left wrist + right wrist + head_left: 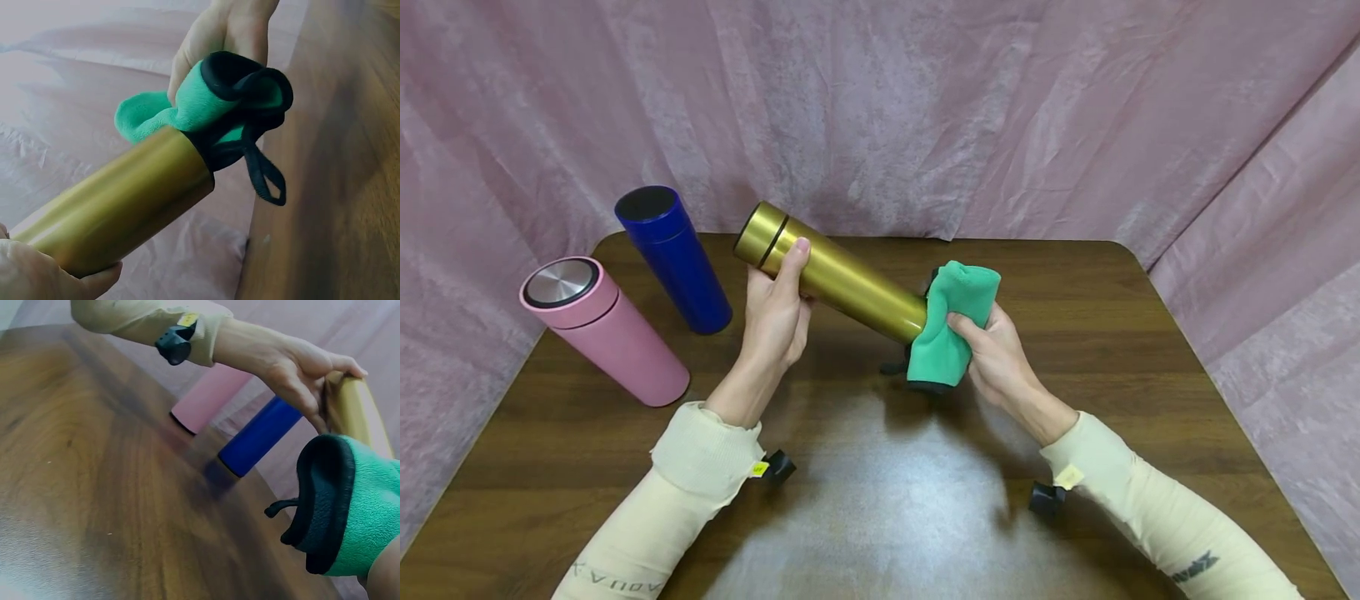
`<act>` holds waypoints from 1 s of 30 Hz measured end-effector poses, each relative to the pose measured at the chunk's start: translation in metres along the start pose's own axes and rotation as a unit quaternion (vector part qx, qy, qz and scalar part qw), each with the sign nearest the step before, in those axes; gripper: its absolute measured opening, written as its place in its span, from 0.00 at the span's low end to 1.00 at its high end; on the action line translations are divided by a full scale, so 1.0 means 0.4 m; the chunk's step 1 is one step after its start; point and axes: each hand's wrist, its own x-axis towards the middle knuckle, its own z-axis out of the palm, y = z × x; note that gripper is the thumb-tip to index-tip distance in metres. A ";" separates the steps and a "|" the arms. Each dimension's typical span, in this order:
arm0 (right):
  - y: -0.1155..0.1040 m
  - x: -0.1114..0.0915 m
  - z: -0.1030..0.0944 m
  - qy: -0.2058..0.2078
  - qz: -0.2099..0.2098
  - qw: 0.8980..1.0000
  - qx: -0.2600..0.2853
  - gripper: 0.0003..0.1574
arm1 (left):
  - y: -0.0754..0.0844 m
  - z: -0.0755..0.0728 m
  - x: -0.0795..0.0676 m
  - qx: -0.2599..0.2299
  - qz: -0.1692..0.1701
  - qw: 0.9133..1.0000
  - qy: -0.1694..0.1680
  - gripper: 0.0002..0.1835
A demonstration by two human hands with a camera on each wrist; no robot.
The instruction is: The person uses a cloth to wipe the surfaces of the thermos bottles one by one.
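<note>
A gold thermos bottle [850,279] is held tilted above the table, its capped end up and to the left. My left hand [777,312] grips it near the cap, thumb across the front. At the bottle's lower end, my right hand [1000,354] pinches a green cloth [961,312] with black edging, which touches and partly covers the base. In the left wrist view the green cloth [200,100] is bunched against the base, and a black loop [265,175] hangs from it. Most of the right fingers are hidden behind the cloth.
A pink thermos [625,342] with a silver-topped lid stands at the left of the wooden table [865,533]. Behind it stands a blue thermos [681,267] with a black top. A pink curtain [880,117] hangs along the table's far edge. Small black cameras sit on both wrists.
</note>
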 end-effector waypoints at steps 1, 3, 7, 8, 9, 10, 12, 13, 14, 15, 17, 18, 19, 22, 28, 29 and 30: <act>-0.002 0.005 0.000 0.000 -0.002 1.000 0.006 0.19 | 0.001 0.003 -0.001 -0.003 0.001 1.000 -0.002 0.19; -0.005 0.016 0.000 -0.002 -0.005 1.000 0.018 0.17 | 0.005 0.008 -0.004 -0.009 0.002 1.000 -0.006 0.18; -0.009 0.037 0.003 -0.004 -0.003 1.000 0.030 0.15 | 0.007 0.017 -0.008 -0.024 0.006 1.000 -0.010 0.17; -0.009 0.040 0.006 -0.002 0.000 1.000 0.031 0.15 | 0.008 0.018 -0.010 -0.026 0.009 1.000 -0.012 0.17; -0.009 0.043 0.009 -0.002 0.004 0.999 0.034 0.15 | 0.007 0.020 -0.010 -0.029 0.012 0.999 -0.012 0.17; -0.008 0.045 0.011 -0.001 0.009 0.999 0.034 0.15 | 0.007 0.021 -0.011 -0.031 0.015 0.999 -0.013 0.16; -0.005 0.047 0.015 -0.002 0.019 0.999 0.035 0.16 | 0.007 0.023 -0.012 -0.034 0.021 0.999 -0.016 0.16; -0.003 0.047 0.017 -0.002 0.025 0.999 0.036 0.17 | 0.006 0.023 -0.012 -0.035 0.023 0.999 -0.017 0.16; -0.002 0.047 0.019 -0.003 0.029 0.999 0.037 0.17 | 0.005 0.024 -0.012 -0.037 0.025 0.999 -0.017 0.15; 0.000 0.046 0.019 -0.005 0.034 0.999 0.036 0.18 | 0.003 0.024 -0.011 -0.040 0.025 0.999 -0.016 0.15; 0.005 0.044 0.021 -0.006 0.044 0.998 0.033 0.18 | 0.000 0.023 -0.008 -0.043 0.025 0.999 -0.013 0.15; 0.007 0.043 0.022 -0.006 0.050 0.998 0.033 0.18 | -0.002 0.023 -0.008 -0.042 0.024 0.999 -0.011 0.15; 0.010 0.042 0.023 -0.007 0.056 0.998 0.032 0.17 | -0.003 0.022 -0.007 -0.042 0.023 0.999 -0.008 0.15; 0.016 0.037 0.027 -0.004 0.081 0.996 0.032 0.14 | -0.008 0.022 -0.005 -0.040 0.019 0.999 -0.003 0.16; 0.025 0.021 0.037 -0.006 0.117 0.992 0.048 0.11 | -0.014 0.022 -0.001 -0.035 0.018 0.999 0.004 0.16; 0.026 0.018 0.040 -0.008 0.121 0.991 0.051 0.11 | -0.014 0.021 0.000 -0.034 0.018 0.999 0.005 0.16; 0.026 0.015 0.043 -0.011 0.125 0.990 0.056 0.11 | -0.015 0.021 0.001 -0.034 0.018 0.999 0.007 0.16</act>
